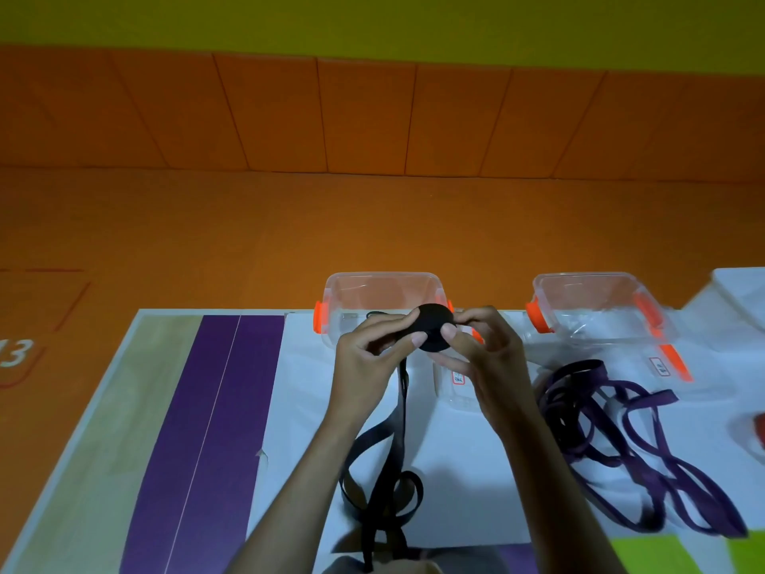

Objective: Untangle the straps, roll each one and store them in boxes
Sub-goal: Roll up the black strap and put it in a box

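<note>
Rolling is in hand. The left hand (372, 354) and right hand (484, 358) each have their grip clamped on the coil of the black strap (434, 327), held above the bench (463, 470) before the left clear box (383, 283). Its loose tail trails toward the near edge. The next move, I judge, is to wind that tail in. The purple strap (621, 441) lies tangled at right.

Your left hand (368, 350) and right hand (484, 358) raised together over white surface (463, 470). Both pinch black strap roll (434, 327) between thumbs and fingers (397, 325). Roll seen against left clear box (381, 279), orange latches on its sides. Black tail (389, 470) drops from your left hand, loops across surface toward your body. Right clear box (588, 279) stands apart from the first. Purple strap tangle (612, 441) lies loose on surface just before it, beside your right forearm. Purple band (207, 428) runs along surface at left.
</note>
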Motion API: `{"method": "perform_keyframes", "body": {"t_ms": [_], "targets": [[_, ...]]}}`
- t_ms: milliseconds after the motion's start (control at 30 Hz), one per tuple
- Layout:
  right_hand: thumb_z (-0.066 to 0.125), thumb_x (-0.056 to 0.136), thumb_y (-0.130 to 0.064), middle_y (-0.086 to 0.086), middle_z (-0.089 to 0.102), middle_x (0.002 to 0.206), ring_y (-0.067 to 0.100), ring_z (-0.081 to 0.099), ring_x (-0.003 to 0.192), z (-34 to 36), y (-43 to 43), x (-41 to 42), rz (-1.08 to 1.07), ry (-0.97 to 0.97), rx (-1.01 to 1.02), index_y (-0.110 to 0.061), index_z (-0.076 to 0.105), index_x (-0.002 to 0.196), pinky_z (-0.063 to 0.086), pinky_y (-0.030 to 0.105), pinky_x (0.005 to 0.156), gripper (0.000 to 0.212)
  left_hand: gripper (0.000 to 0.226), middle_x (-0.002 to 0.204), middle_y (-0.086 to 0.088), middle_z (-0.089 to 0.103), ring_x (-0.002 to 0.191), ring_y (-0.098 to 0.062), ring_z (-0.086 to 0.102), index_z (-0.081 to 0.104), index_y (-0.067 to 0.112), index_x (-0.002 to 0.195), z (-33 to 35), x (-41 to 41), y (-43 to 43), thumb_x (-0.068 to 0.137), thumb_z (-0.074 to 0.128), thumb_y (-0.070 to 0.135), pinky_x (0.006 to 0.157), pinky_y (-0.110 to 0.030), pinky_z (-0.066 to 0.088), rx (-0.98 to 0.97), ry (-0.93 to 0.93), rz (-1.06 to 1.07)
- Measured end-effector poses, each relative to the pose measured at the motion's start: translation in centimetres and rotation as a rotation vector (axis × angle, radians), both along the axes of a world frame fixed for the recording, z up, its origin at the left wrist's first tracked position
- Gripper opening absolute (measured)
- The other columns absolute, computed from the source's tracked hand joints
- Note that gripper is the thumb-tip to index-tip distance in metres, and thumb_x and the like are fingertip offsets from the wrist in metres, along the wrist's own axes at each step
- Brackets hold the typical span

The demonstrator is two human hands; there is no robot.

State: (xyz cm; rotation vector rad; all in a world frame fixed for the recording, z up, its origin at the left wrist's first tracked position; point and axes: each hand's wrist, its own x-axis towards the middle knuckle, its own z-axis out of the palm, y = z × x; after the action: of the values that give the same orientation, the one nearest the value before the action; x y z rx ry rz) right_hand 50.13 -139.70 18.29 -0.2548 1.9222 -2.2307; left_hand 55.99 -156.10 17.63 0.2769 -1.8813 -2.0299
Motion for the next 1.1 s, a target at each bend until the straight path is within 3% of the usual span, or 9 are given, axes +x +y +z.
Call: {"method": "perform_keyframes", "body": {"t_ms": [133,233,367,467,567,733,867,967,1100], "targets": [[0.086,0.079,-0.025,0.025,0.067,0.091,0.040,0.074,0.097,-0.5,0.0,0.0,-0.036,0.031,0.108,-0.002,0.057,0.086,0.062,0.065,0.076,0.038,0.028,0.107,0.003,0.079,0.106,-0.014,0.075,0.077,0.010,0.112,0.3,0.4,0.3,0.086,0.082,0.002,0.092,-0.025,0.057,0.032,0.002,0.011],[0.084,0.082,-0.022,0.024,0.065,0.091,0.044,0.071,0.098,-0.8,-0.7,0.5,-0.084,0.104,0.079,-0.003,0.061,0.092,0.060,0.068,0.077,0.031,0.023,0.109,-0.002,0.079,0.108,-0.015,0.074,0.078,0.007,0.108,-0.1,1.0,0.4,0.086,0.081,0.000,0.092,-0.024,0.057,0.066,0.014,0.030],[0.075,0.088,-0.014,0.021,0.068,0.095,0.040,0.073,0.101,-1.3,-1.7,1.8,-0.037,0.004,-0.042,-0.001,0.060,0.099,0.062,0.057,0.082,0.023,0.028,0.113,-0.002,0.078,0.111,-0.015,0.072,0.079,0.011,0.115,-0.4,1.5,-0.6,0.088,0.080,0.004,0.094,-0.026,0.056,0.052,0.001,0.022],[0.079,0.086,-0.017,0.012,0.074,0.100,0.033,0.073,0.098,-1.5,-1.7,2.0,-0.009,0.061,0.092,-0.001,0.063,0.093,0.058,0.050,0.081,0.023,0.031,0.110,-0.003,0.079,0.109,-0.017,0.074,0.076,0.007,0.115,-0.4,2.0,-1.0,0.086,0.082,0.001,0.095,-0.027,0.058,0.106,-0.011,0.061],[0.085,0.083,-0.008,0.005,0.076,0.090,0.024,0.076,0.090,-0.9,-1.8,2.1,-0.041,0.089,0.143,-0.004,0.065,0.085,0.060,0.037,0.070,0.020,0.025,0.105,-0.006,0.079,0.107,-0.020,0.075,0.072,0.005,0.107,-0.7,2.6,-1.0,0.085,0.081,-0.001,0.095,-0.030,0.059,0.154,-0.003,0.087],[0.078,0.090,-0.007,0.011,0.072,0.106,0.029,0.074,0.105,-0.6,-2.8,2.9,-0.025,0.077,0.047,-0.006,0.066,0.107,0.065,0.045,0.076,0.021,0.031,0.117,0.001,0.077,0.115,-0.010,0.070,0.079,0.015,0.115,-1.3,3.8,-1.4,0.087,0.080,0.002,0.095,-0.021,0.055,0.099,-0.003,0.076],[0.079,0.089,-0.004,0.006,0.077,0.106,0.024,0.075,0.105,-1.0,-2.9,3.3,0.039,0.087,0.152,-0.001,0.064,0.096,0.062,0.043,0.086,0.017,0.031,0.112,0.001,0.079,0.110,-0.013,0.073,0.078,0.011,0.116,-0.9,3.8,-2.1,0.087,0.080,0.000,0.094,-0.023,0.057,0.098,-0.001,0.092],[0.079,0.084,0.005,0.010,0.078,0.100,0.030,0.077,0.096,-0.8,-2.9,3.4,0.009,0.052,0.115,0.005,0.059,0.086,0.065,0.048,0.079,0.020,0.022,0.105,-0.006,0.079,0.105,-0.020,0.075,0.072,0.002,0.102,-0.8,3.8,-2.2,0.083,0.083,-0.001,0.092,-0.031,0.060,0.154,0.008,0.119],[0.073,0.088,0.007,0.014,0.073,0.099,0.036,0.076,0.099,-0.1,-3.3,3.8,-0.046,0.041,-0.050,0.007,0.059,0.103,0.064,0.045,0.076,0.020,0.018,0.111,-0.002,0.078,0.112,-0.017,0.072,0.081,0.009,0.102,-0.5,4.0,-2.2,0.084,0.083,0.007,0.093,-0.026,0.057,0.070,0.042,0.105]]}}
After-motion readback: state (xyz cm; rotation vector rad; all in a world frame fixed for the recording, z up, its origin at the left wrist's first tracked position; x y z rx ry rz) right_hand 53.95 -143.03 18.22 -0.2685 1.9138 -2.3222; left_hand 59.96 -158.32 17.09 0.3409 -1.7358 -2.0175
